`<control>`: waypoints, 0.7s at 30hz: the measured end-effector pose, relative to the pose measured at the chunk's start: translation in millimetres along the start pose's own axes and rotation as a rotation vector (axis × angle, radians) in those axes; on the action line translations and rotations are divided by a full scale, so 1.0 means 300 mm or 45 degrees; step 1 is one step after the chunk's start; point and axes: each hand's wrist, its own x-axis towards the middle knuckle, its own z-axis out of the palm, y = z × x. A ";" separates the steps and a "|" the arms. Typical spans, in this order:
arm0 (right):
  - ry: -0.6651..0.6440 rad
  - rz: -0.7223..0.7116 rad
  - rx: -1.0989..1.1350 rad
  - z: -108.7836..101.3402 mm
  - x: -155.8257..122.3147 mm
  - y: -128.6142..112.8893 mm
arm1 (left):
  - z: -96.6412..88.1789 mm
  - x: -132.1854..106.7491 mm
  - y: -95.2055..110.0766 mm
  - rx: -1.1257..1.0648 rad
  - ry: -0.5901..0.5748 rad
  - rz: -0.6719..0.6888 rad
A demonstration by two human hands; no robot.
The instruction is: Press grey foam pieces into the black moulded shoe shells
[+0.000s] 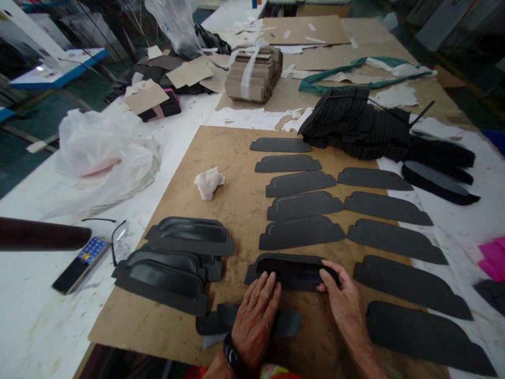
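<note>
Both my hands are at the near edge of a brown fibreboard sheet (232, 173). My right hand (345, 305) grips the right end of a moulded black piece (290, 272). My left hand (254, 321), with a black band on its wrist, lies flat with its fingertips against that piece's near edge. Under the left palm runs a dark strip (288, 322). Several more moulded pieces (173, 263) overlap in a pile to the left. Flat dark grey shaped pieces (303, 205) lie in rows to the right, and a crumpled pale rag (209, 182) sits on the sheet.
A heap of black pieces (355, 123) lies beyond the rows. On the white table (51, 321) to the left are glasses (118, 242), a keypad device (82, 263) and a white plastic bag (106, 158). A dark rod (39, 234) juts in from the left. A tied cardboard bundle (252, 73) stands behind.
</note>
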 end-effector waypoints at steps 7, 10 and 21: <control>0.033 -0.005 0.059 0.007 0.012 0.016 | 0.018 0.012 -0.013 -0.074 0.014 0.010; 0.045 -0.009 0.079 0.010 0.023 0.032 | 0.030 0.011 -0.021 -0.061 -0.017 -0.010; 0.016 -0.018 0.008 0.012 0.026 0.021 | 0.052 0.019 -0.036 -0.044 0.017 0.002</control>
